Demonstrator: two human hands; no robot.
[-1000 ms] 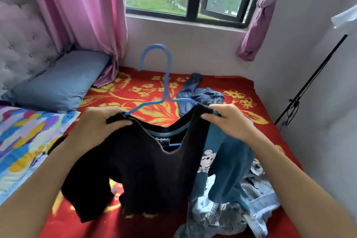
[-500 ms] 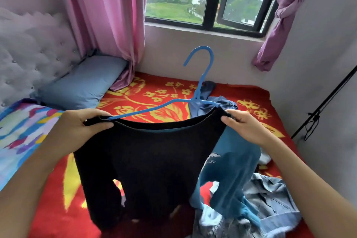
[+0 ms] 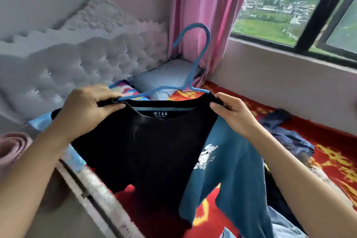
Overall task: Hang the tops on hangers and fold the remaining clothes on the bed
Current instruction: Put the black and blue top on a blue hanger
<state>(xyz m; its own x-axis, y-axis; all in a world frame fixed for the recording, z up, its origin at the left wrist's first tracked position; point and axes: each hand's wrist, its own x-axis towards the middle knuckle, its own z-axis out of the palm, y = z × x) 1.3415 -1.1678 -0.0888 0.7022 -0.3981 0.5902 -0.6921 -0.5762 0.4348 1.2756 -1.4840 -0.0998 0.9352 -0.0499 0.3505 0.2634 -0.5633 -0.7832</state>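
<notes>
Noted a rolled pink mat (image 3: 11, 147) at far left, off the bed (image 3: 92, 195), with a grey tufted headboard (image 3: 77, 63) above it. Found the left hand (image 3: 85, 110) next, fingers curled together over the cloth and thumb closing from below, clamped on the left shoulder of a black top (image 3: 150, 150). Saw that top held up over the bed, stretched between both hands, collar uppermost, body hanging toward the red floral bedspread (image 3: 328, 160). Read "MTEE" on the neck label. Traced a blue hanger (image 3: 189, 87) along the top edge of the garment, one arm emerging by the left thumb, the other ending at the right fingertips, hook upright in front of a pink curtain (image 3: 202, 15). Spotted a pale blue pillow (image 3: 164, 75) and a multicoloured blanket (image 3: 123, 87) behind the collar. Found the right hand (image 3: 233, 114) pinching the right shoulder, fingers bunched against the thumb; hanger end perhaps inside the pinch, unclear. Logged a teal top (image 3: 237, 170) with a white cartoon print hanging beside and partly behind the black one, under the right wrist, its support hidden. Marked a dark denim heap (image 3: 289, 137) further right on the bedspread, below a window (image 3: 289, 15).
</notes>
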